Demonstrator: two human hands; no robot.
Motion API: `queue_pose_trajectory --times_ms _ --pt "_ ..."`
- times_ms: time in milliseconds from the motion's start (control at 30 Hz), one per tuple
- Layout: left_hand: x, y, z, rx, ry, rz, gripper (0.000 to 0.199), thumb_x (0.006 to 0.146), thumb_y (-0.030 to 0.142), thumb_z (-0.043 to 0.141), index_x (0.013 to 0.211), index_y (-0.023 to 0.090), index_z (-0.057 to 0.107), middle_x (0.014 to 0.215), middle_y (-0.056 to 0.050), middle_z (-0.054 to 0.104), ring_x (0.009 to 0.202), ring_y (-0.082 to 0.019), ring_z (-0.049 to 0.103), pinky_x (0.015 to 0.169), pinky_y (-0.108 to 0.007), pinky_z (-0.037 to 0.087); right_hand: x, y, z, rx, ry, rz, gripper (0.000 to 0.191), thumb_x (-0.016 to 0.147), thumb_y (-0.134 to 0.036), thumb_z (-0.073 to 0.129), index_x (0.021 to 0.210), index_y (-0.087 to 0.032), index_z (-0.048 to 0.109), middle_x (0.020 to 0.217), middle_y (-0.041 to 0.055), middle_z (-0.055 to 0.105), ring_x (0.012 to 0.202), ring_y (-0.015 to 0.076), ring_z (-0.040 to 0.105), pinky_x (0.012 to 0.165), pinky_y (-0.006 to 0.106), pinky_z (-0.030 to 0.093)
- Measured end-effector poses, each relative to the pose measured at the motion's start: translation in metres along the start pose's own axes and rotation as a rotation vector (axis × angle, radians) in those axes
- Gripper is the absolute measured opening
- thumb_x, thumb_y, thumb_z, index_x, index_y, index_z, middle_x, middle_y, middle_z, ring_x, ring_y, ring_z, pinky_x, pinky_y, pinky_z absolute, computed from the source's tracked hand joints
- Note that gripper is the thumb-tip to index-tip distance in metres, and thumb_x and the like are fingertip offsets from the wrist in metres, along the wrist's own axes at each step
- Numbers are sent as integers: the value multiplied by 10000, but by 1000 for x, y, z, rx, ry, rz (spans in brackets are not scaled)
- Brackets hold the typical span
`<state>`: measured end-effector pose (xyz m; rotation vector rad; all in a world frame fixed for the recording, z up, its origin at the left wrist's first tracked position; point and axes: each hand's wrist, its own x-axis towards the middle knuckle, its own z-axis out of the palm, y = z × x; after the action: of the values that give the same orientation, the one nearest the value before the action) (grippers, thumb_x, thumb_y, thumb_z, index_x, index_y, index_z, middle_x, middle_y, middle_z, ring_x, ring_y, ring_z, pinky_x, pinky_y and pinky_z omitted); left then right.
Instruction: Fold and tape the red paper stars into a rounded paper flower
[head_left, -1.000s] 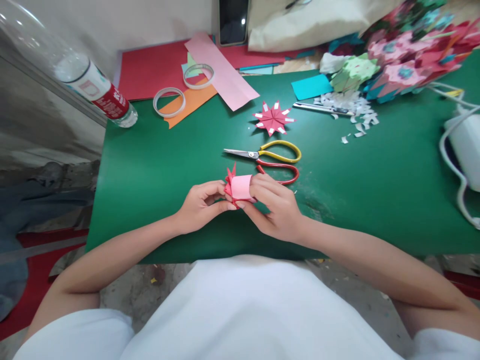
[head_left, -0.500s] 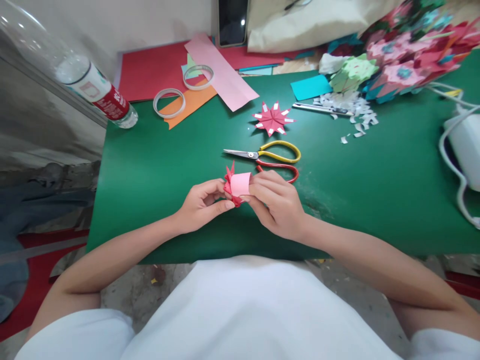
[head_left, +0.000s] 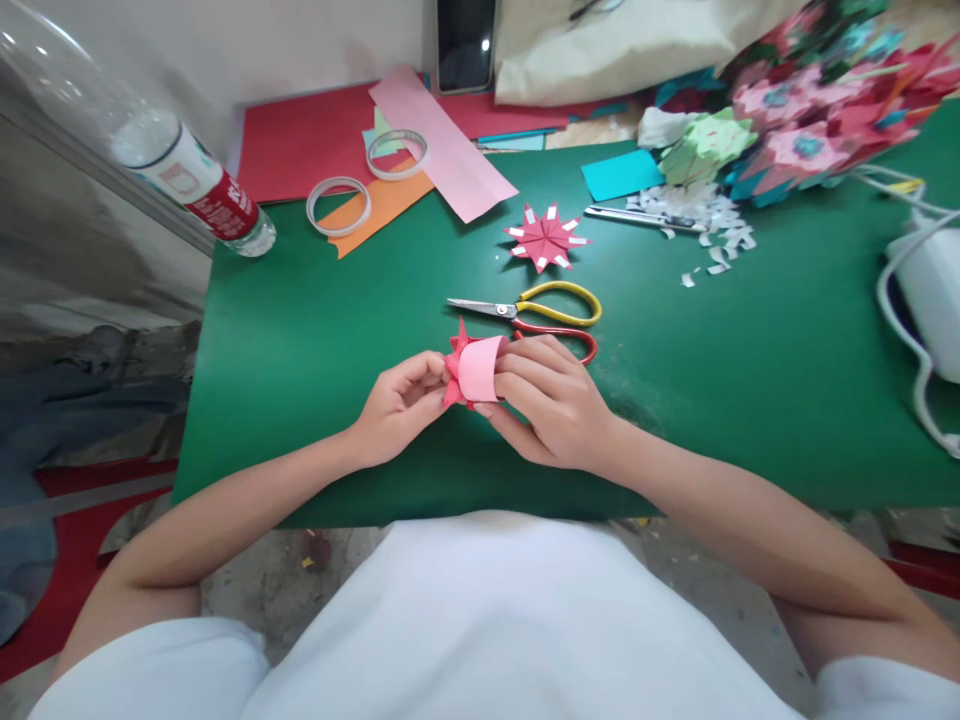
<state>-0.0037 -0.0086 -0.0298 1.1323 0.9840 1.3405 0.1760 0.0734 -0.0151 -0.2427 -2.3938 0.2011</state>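
Between my hands is a red paper flower (head_left: 453, 366) with pointed petals, joined to a curled pink paper band (head_left: 480, 369). My left hand (head_left: 401, 405) pinches the flower's petals from the left. On the other side, my right hand (head_left: 555, 400) has its fingers inside the pink band and its thumb at the band's lower edge. Scissors (head_left: 517, 308) with one yellow and one red handle lie just beyond, the red loop partly behind my right hand. Farther back rests a red paper star (head_left: 547, 239) with white tabs on its points.
Two tape rolls (head_left: 339, 207) lie by orange and pink paper strips (head_left: 442, 145). A cutter knife (head_left: 645, 218) sits beside white paper scraps (head_left: 720, 215). Paper flowers (head_left: 810, 145) fill the back right, a bottle (head_left: 217, 205) the left edge, a white corded device (head_left: 930, 290) the right.
The flower and pink band have turned slightly between my fingers, so more of the band's outer face shows. My left thumb has drawn in against the petals. Everything else is still.
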Motion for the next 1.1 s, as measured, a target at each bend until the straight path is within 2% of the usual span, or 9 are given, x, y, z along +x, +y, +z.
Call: queue_pose_trajectory --times_ms 233,400,600,900,1100 --pt "-1 -4 0 16 -23 26 182 844 330 649 806 161 597 713 7 560 642 -82 503 626 -204 433 -1 0 2 22 55 23 80 897 -139 506 835 -188 502 811 53 661 801 182 554 700 327 430" --pt "-2 -4 -1 49 -51 38 167 868 316 615 819 158 597 700 5 555 645 -85 515 629 -202 449 -1 -1 1 77 68 63 80 880 -159 546 819 -184 500 795 58 658 799 194 558 708 343 431" --pt "-2 -6 -1 158 -128 142 74 882 224 586 897 161 621 836 -24 623 759 -95 583 723 -197 492 0 -4 0 182 74 155 64 872 -147 540 830 -186 510 750 37 628 766 179 540 713 338 438" --pt "-2 -7 -6 297 -160 271 70 887 192 581 922 158 630 886 -46 639 817 -110 606 763 -206 508 -2 -4 3 199 42 144 95 897 -117 491 829 -180 512 762 39 616 738 160 493 694 320 420" --pt "-1 -2 -4 349 -156 283 86 901 198 564 920 154 635 888 -51 662 812 -117 622 747 -215 512 -1 -4 2 213 40 134 101 896 -117 504 816 -178 509 746 34 601 727 155 482 685 313 405"
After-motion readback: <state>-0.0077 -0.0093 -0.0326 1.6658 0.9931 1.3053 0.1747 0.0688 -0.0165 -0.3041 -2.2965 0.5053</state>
